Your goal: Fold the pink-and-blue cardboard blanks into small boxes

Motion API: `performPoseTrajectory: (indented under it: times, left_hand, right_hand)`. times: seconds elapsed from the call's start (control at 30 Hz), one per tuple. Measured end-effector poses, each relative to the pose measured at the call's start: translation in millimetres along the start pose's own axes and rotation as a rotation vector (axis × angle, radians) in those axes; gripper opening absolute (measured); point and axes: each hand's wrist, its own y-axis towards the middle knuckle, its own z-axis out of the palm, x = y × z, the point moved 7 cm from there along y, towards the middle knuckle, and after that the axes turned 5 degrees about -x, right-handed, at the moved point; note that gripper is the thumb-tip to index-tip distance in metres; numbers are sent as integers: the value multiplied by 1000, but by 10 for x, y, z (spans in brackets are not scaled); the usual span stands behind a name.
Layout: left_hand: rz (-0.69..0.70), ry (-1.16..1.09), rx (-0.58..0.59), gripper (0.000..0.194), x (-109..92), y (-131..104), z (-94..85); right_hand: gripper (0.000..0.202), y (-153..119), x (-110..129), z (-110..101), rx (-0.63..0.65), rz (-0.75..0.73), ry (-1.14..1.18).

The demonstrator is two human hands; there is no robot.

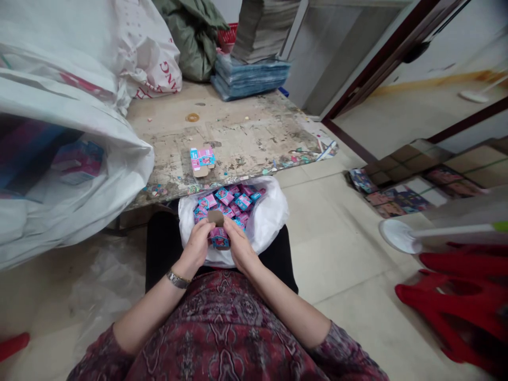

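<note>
Between my two hands is a small pink and blue cardboard box (219, 239), its brown end flap standing up. My left hand (198, 243) grips its left side, and my right hand (238, 242) grips the right side. Both hands are over a white plastic bag (272, 211) in my lap, which holds many small pink and blue boxes (225, 196). A flattened box (202, 161) of the same print lies on the worn table (166, 143) in front of me.
A large white sack (130, 174) with more boxes inside bulges at the left. On the table's back are a blue wrapped stack (250, 76), a printed white bag (148, 53) and a green sack (190, 37). Red plastic stools (448, 307) and cartons (413, 159) stand at right.
</note>
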Motion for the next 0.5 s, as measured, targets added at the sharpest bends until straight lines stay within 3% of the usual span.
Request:
performPoseTrajectory:
  times: [0.23,0.5]
  left_hand:
    - [111,48,75,20,42,-6,60]
    - [93,174,97,21,140,57,26]
  right_hand:
    - [32,2,24,51,71,148,127]
    - [46,127,-125,-97,41,30,-124]
